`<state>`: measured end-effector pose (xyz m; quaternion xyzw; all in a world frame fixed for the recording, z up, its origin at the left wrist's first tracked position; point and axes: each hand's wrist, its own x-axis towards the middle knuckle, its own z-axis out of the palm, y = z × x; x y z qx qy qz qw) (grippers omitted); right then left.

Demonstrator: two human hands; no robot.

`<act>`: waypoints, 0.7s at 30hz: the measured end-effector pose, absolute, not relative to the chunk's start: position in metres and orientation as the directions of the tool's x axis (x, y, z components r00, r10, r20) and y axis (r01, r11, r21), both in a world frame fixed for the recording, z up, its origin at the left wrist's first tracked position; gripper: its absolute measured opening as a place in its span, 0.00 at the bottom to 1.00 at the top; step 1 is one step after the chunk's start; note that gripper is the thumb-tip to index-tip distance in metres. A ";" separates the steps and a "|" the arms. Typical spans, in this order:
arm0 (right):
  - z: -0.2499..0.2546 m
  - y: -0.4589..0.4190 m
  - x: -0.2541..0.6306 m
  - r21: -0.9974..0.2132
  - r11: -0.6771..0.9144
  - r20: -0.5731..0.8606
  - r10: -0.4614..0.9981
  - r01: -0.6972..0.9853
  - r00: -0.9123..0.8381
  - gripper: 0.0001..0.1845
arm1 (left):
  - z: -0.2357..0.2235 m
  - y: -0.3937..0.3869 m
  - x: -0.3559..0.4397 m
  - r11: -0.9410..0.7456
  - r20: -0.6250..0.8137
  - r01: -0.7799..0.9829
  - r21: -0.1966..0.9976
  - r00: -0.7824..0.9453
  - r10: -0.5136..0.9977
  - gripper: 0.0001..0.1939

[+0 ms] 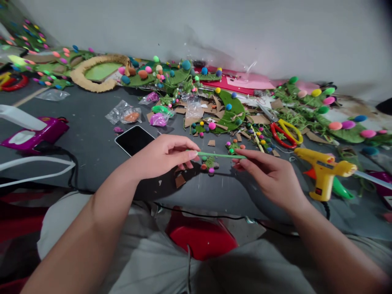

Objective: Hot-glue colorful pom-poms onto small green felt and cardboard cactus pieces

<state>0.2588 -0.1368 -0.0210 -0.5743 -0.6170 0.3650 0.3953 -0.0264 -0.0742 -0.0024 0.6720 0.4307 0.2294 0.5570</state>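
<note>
A thin green strip (222, 155), perhaps a cord or felt strip, stretches level between my two hands above the grey table. My left hand (167, 155) pinches its left end between thumb and fingers. At the other end, my right hand (266, 171) holds it the same way. Just below the strip lies a small green piece with coloured pom-poms (210, 164), partly covered by it. Another pom-pom cluster (234, 147) rests behind my right fingertips. A phone (134, 140) with a dark screen lies behind my left wrist.
On the right lie a yellow glue gun (324, 169) and red-and-yellow-handled scissors (286, 132). A beige ring (92, 85), green felt shapes with pom-poms (229, 108) and cardboard scraps line the back. Small plastic bags (124, 112) sit left of centre. A purple device (39, 134) stands at far left.
</note>
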 end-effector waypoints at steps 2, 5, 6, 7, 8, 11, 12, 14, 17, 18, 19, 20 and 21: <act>-0.019 -0.137 0.257 -0.939 0.028 0.011 0.999 0.342 -0.051 0.17 | -0.002 -0.075 -0.026 -0.029 -0.163 0.318 0.948 0.560 0.812 0.15; -0.017 -0.136 0.254 -0.940 0.003 -0.007 1.000 0.342 -0.029 0.15 | -0.001 -0.075 -0.025 -0.061 -0.149 0.325 0.944 0.585 0.797 0.17; -0.017 -0.135 0.254 -0.933 0.016 0.013 1.000 0.361 -0.011 0.14 | -0.001 -0.075 -0.025 -0.058 -0.151 0.327 0.943 0.579 0.801 0.17; -0.018 -0.134 0.253 -0.923 0.042 0.048 0.999 0.382 0.006 0.14 | -0.002 -0.075 -0.024 -0.047 -0.156 0.325 0.944 0.569 0.808 0.16; -0.019 -0.133 0.252 -0.912 0.076 0.090 0.996 0.404 0.017 0.12 | -0.002 -0.075 -0.024 -0.031 -0.162 0.323 0.946 0.554 0.817 0.15; -0.023 -0.130 0.252 -0.883 0.153 0.181 0.983 0.444 0.022 0.12 | -0.003 -0.076 -0.021 0.010 -0.176 0.308 0.951 0.516 0.838 0.15; -0.024 -0.130 0.251 -0.884 0.152 0.179 0.984 0.442 0.021 0.14 | -0.003 -0.076 -0.021 0.012 -0.173 0.304 0.953 0.510 0.842 0.15; -0.024 -0.129 0.251 -0.901 0.113 0.130 0.991 0.418 0.014 0.17 | -0.003 -0.077 -0.020 -0.006 -0.157 0.302 0.953 0.509 0.846 0.16; -0.021 -0.130 0.250 -0.937 0.049 0.047 0.999 0.347 -0.014 0.20 | -0.002 -0.077 -0.018 -0.043 -0.129 0.308 0.951 0.517 0.846 0.18; -0.020 -0.131 0.249 -0.944 0.029 0.025 1.000 0.328 -0.019 0.20 | -0.002 -0.077 -0.018 -0.047 -0.124 0.306 0.951 0.516 0.847 0.18; -0.019 -0.131 0.249 -0.948 0.012 0.007 1.000 0.317 -0.018 0.20 | -0.002 -0.077 -0.018 -0.045 -0.123 0.303 0.952 0.514 0.849 0.18; -0.018 -0.131 0.249 -0.949 0.000 -0.003 1.000 0.314 -0.010 0.20 | -0.002 -0.076 -0.018 -0.041 -0.122 0.298 0.954 0.509 0.852 0.17; -0.018 -0.131 0.248 -0.947 -0.003 -0.003 1.000 0.321 0.002 0.19 | -0.002 -0.076 -0.018 -0.033 -0.124 0.293 0.956 0.502 0.856 0.17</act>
